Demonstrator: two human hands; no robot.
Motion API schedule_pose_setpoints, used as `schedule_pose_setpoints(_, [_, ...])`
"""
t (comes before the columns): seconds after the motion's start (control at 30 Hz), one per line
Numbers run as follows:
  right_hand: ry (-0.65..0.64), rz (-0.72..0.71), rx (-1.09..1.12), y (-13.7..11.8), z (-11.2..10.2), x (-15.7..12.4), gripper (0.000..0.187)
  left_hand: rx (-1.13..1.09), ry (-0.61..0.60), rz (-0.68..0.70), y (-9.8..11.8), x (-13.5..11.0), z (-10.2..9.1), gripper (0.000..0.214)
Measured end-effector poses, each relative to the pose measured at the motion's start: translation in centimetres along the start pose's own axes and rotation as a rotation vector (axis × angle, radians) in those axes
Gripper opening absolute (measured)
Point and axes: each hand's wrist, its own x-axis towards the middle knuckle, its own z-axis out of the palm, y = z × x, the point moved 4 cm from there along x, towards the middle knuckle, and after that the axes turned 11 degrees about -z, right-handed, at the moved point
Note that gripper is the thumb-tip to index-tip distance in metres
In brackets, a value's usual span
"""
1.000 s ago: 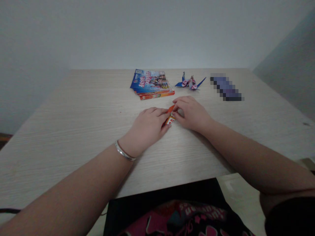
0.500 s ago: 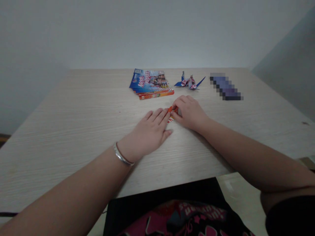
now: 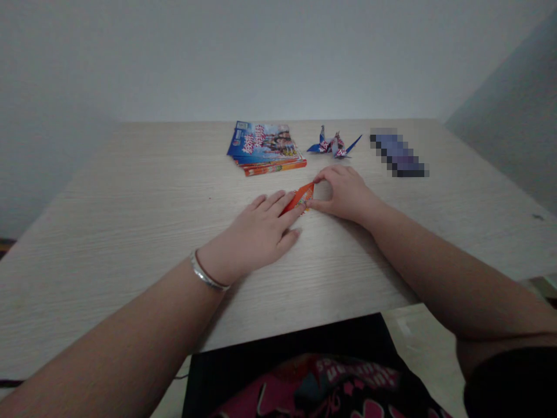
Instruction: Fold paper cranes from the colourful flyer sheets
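A small folded sheet of orange printed paper [image 3: 302,195] lies on the table between my hands, its left part hidden under my fingers. My left hand [image 3: 261,232], with a silver bracelet at the wrist, rests flat with fingers spread, the fingertips pressing on the paper. From the right, my right hand [image 3: 346,191] grips the paper's right end, index finger at its upper corner and thumb at its lower one. Beyond the hands stand blue folded paper cranes [image 3: 333,145].
A fanned stack of printed leaflets [image 3: 265,145] lies behind my left hand. At the back right is a dark pixelated flat object [image 3: 398,152]. The pale wooden table [image 3: 143,191] meets a wall [image 3: 278,58] at its far edge.
My left hand has slid slightly left and my right hand's thumb and index finger have spread apart. More of the orange paper shows between them.
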Motion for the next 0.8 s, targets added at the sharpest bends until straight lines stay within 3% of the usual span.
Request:
schedule_pose_setpoints(0.27, [0.055, -0.146, -0.045, -1.6, -1.1, -0.4, 0.043, 0.021, 0.038, 0.018, 0.0, 0.6, -0.4, 0.054])
schedule_pose_setpoints(0.43, [-0.019, -0.282, 0.006, -2.1, -1.1, -0.3, 0.032, 0.012, 0.012, -0.003, 0.1, 0.7, -0.5, 0.052])
schedule_pose_setpoints(0.6, [-0.067, -0.277, -0.017, -2.3, -1.3, -0.5, 0.033, -0.017, 0.025, -0.025, -0.5, 1.0, -0.4, 0.063])
schedule_pose_setpoints(0.8, [-0.083, -0.274, -0.102, -3.0, -1.8, -0.8, 0.033, -0.019, 0.082, -0.011, -1.8, 1.1, 0.4, 0.054])
